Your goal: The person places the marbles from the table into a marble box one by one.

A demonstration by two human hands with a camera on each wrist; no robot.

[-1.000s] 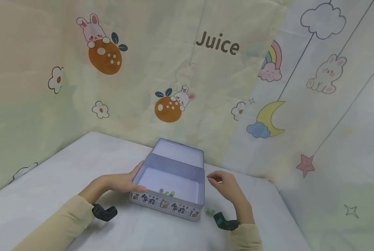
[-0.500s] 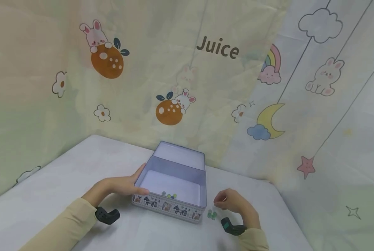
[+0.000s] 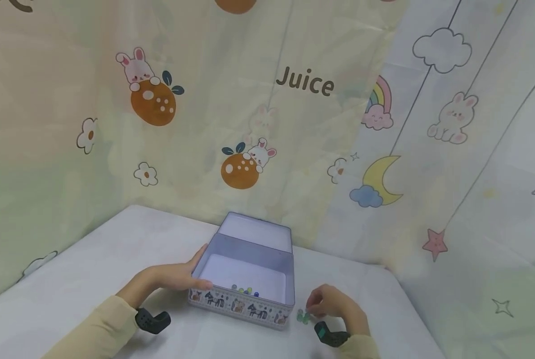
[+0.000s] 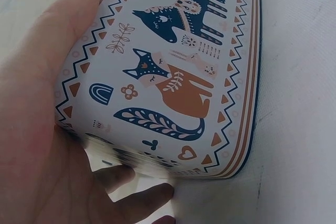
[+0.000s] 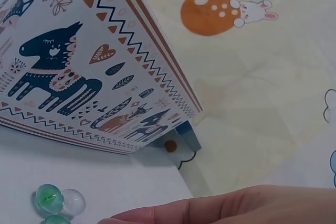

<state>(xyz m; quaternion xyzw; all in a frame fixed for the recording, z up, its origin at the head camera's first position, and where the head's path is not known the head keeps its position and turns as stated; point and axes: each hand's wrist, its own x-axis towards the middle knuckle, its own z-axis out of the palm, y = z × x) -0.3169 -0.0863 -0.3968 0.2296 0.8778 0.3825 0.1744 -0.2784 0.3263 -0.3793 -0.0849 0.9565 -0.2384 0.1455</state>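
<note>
A tin box (image 3: 242, 311) with printed animals stands on the table, its lid (image 3: 256, 234) tipped back behind it. My left hand (image 3: 177, 276) grips its left front corner, thumb over the front rim and fingers along the side. Several small marbles (image 3: 249, 290), grey, yellow-green and blue, lie inside along the front wall. Right of the box is a small group of green and clear marbles (image 3: 302, 316). My right hand (image 3: 332, 301) is just beside them, fingertips low and bent towards them. In the right wrist view, a finger (image 5: 157, 215) lies close to the green marble (image 5: 50, 199); its tip is partly out of frame.
The white table (image 3: 159, 229) ends at a printed cloth backdrop (image 3: 182, 164) behind and at the sides. A black wrist device (image 3: 152, 321) sits on the left wrist, another black wrist device (image 3: 331, 335) on the right.
My right hand has moved from beside the box's right wall down to the loose marbles. One more blue marble shows inside the box. The left hand keeps its grip; the view has tilted up.
</note>
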